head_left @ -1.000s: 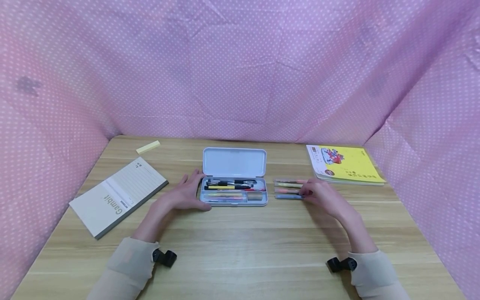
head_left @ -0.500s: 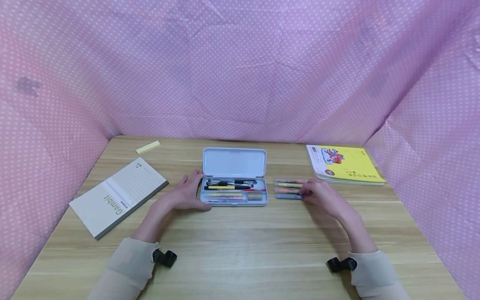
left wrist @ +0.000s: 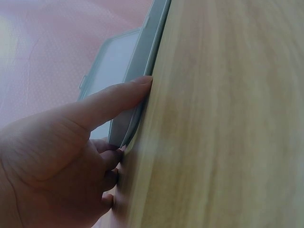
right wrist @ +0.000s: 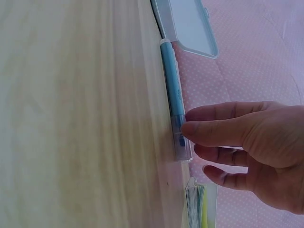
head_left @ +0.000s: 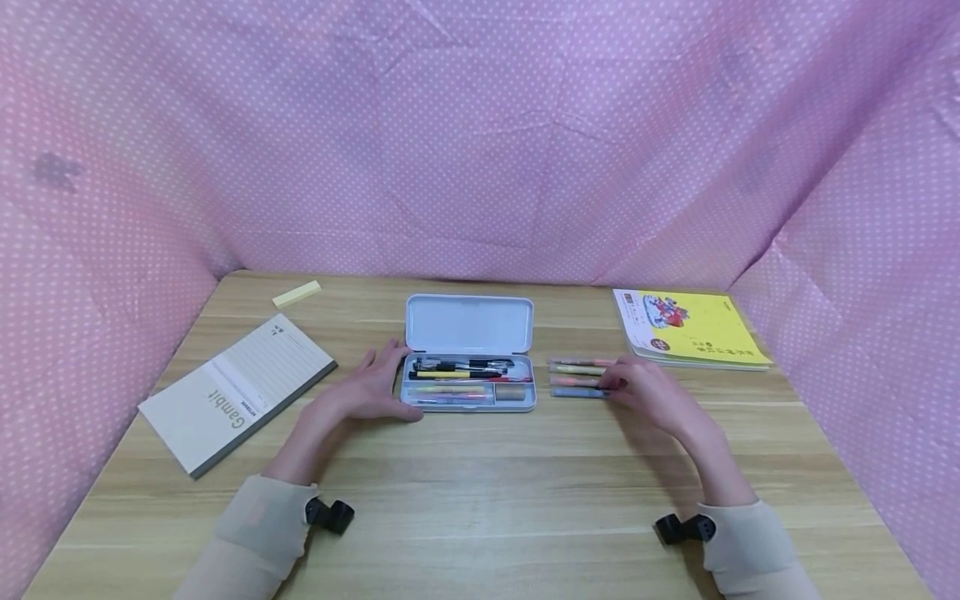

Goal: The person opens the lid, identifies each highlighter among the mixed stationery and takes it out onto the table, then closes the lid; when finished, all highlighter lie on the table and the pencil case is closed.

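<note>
A wood-grain table [head_left: 480, 533] occupies the lower half of the frame. Nearest, at lower left and lower right, two pale sleeves [head_left: 258, 525] each carry a black wrist camera [head_left: 330, 517]. A notebook [head_left: 236, 392] marked "Gambit" lies askew at mid-left. The left hand [head_left: 367, 393] grips the left end of the pencil case [head_left: 468, 409], just below centre: fingers spread, thumb against the front wall, other fingers round the end. The case sits flat, lid [head_left: 468, 323] raised at the rear. Its front section contains coloured pens [head_left: 450, 389] and a greyish block [head_left: 510, 392]; its rear section contains a yellow-and-black pen [head_left: 453, 375] and others. The right hand [head_left: 652, 393] is at the right end of four pens [head_left: 573, 382], laid in a row right of the case and apart from it. Thumb and index finger pinch that end; from here I cannot tell whether one pen or several are held. Further back: a yellow book [head_left: 705, 329], right; a pale yellow strip [head_left: 297, 294], left. Pink dotted cloth [head_left: 480, 150] hangs behind.
</note>
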The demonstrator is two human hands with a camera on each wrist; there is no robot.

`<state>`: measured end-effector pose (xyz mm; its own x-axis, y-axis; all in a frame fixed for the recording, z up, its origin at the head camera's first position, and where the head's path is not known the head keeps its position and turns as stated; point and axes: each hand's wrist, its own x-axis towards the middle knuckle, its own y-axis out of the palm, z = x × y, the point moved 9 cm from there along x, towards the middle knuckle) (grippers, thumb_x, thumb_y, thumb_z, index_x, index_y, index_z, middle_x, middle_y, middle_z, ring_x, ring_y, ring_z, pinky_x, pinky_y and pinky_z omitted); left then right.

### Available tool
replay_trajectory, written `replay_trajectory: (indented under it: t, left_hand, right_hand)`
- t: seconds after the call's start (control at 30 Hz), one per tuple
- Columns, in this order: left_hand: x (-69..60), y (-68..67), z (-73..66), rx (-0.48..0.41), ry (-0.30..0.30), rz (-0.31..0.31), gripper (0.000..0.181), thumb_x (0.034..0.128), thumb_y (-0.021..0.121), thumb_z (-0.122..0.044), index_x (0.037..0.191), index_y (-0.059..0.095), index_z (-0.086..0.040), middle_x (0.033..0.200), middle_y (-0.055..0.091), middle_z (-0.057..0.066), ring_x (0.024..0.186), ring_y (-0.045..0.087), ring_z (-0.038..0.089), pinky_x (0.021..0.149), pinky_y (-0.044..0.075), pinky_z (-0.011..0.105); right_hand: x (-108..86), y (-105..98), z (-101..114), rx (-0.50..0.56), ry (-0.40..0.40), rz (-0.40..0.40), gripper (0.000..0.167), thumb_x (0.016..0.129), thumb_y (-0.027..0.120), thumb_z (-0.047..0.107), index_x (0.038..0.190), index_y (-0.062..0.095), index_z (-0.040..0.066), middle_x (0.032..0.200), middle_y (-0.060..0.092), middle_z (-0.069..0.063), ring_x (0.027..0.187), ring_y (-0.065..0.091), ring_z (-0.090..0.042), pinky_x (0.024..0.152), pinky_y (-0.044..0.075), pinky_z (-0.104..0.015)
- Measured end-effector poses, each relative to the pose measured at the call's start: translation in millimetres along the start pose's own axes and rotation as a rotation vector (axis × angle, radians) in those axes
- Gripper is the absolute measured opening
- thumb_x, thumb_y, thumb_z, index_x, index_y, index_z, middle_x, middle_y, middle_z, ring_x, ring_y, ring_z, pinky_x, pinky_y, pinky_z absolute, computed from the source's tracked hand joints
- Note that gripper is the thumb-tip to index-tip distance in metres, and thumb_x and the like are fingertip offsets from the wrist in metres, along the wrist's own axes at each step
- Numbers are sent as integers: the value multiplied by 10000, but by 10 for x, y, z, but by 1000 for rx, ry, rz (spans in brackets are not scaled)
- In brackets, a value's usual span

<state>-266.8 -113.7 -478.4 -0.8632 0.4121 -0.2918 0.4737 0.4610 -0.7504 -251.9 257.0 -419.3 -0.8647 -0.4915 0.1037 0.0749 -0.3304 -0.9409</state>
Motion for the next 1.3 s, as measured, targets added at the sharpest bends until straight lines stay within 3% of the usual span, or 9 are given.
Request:
replay_trajectory:
  t: [0.3,0.43,0.6,0.77,1.03,1.3]
  left_hand:
    - [-2,-3,-11,1,4,-3,1098,754,843,-475,1582,248,-66,1701,0,317,1544,-14,600,1256,52,723]
    - [-6,-7,0,-5,0,-1,1088,758,841,-473,1580,253,-70,1706,2,306,1545,-15,601,1250,66,736]
    - [1,0,6,0,15,-7,1071,759,843,-466,1561,269,-48,1697,37,327,1563,11,565,1272,64,707]
    - [26,11,-3,1,25,-7,1074,758,842,-465,1563,267,-45,1695,36,332,1580,6,524,1289,32,674]
    - [42,12,-7,-10,32,-11,1043,764,844,-447,1549,287,-47,1695,41,332,1576,14,535,1285,41,686]
    - [44,6,-7,-19,32,-3,1030,770,847,-447,1546,289,-66,1701,39,317,1587,6,510,1291,30,672]
  right_hand:
    - [39,-48,60,-40,-22,-56,162,845,798,11,980,781,99,961,760,-42,881,702,-187,803,612,-426]
    - [122,-61,191,4,-14,-76,189,883,783,65,1071,778,90,991,766,-47,881,691,-165,784,609,-406]
    - [304,-33,430,111,-21,-76,245,919,758,110,1164,757,102,1087,773,-57,948,718,-176,836,624,-417]
    - [476,38,733,149,-51,-66,282,924,753,112,1204,737,90,1127,766,-85,1004,732,-212,877,633,-430]
    - [724,252,1221,151,-158,-35,270,927,745,88,1196,741,73,1075,764,-84,969,717,-178,855,623,-382]
    - [857,457,1506,122,-191,45,250,951,734,155,1199,737,129,1066,735,-13,908,681,-117,800,600,-316]
